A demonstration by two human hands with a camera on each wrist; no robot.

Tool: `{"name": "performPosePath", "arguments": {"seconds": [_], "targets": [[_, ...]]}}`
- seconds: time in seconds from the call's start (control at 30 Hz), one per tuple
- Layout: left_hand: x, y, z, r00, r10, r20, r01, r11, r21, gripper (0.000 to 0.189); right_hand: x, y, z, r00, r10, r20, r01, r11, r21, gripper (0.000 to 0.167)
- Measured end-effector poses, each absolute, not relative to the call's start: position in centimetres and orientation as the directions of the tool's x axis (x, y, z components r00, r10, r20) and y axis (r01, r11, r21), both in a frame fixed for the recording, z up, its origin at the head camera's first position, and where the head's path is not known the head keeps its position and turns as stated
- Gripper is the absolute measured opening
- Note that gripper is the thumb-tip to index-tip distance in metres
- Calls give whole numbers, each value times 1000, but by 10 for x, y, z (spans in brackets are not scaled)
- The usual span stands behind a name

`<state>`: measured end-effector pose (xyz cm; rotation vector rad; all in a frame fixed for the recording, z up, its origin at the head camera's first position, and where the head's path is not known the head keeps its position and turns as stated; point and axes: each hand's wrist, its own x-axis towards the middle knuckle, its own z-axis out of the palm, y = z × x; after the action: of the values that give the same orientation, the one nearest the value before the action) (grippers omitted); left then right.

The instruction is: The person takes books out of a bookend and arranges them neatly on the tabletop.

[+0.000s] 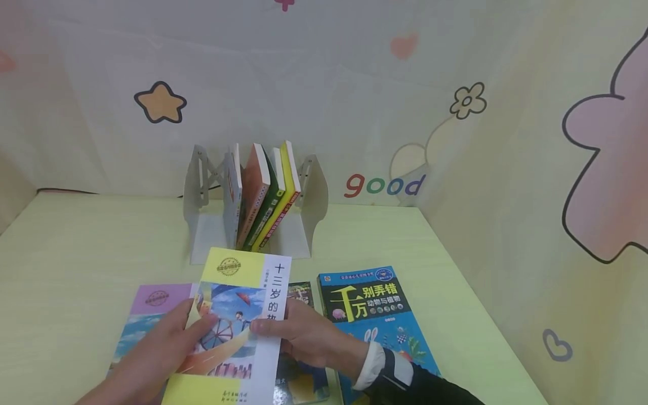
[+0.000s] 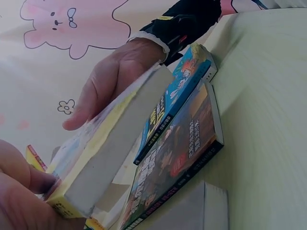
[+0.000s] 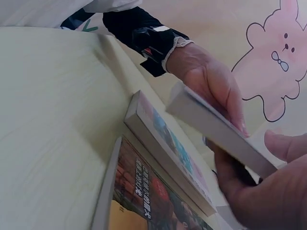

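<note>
Both hands hold a yellow and white paperback book (image 1: 230,337) with a Ferris wheel on its cover, raised above the table and tilted. My left hand (image 1: 157,351) grips its left edge, thumb on the cover. At the right edge, my right hand (image 1: 319,340) pinches it with the thumb in front and fingers behind. The left wrist view shows the block of page edges of this paperback (image 2: 120,143). Below it to the left lies a purple and blue book (image 1: 147,304). A dark-covered book (image 1: 304,385) lies partly hidden behind the held one.
A blue book (image 1: 374,323) lies flat at the right of the table (image 1: 76,253). Farther back, a white metal book stand (image 1: 315,197) holds several leaning books, among them a brown book (image 1: 253,191) and a yellow book (image 1: 280,208). A printed curtain (image 1: 304,101) hangs behind.
</note>
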<state>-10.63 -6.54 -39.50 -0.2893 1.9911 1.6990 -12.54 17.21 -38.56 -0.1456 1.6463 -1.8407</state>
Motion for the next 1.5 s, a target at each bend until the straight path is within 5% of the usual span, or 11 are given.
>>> {"name": "performPosePath", "arguments": {"seconds": [0.3,0.53,0.7,1.13,1.5], "targets": [[-98,-74,-400,-895,171,-412,-391,141,909,60,-130,175,-380,-774,-517,-365,336,153,-929,46],[-99,-93,-400,-930,181,-319,-259,291,921,65,-140,188,-366,-823,-483,-298,237,185,-954,47],[-98,-110,-399,-921,169,-352,-277,352,894,77,-153,201,-355,-887,-405,-223,149,205,-967,50],[-94,-147,-398,-902,109,-417,-359,345,867,83,-187,224,-331,-985,-162,62,-116,348,-930,48],[-99,-177,-401,-875,71,-480,-417,397,818,101,-223,230,-324,-894,-81,440,-419,496,-760,44]]}}
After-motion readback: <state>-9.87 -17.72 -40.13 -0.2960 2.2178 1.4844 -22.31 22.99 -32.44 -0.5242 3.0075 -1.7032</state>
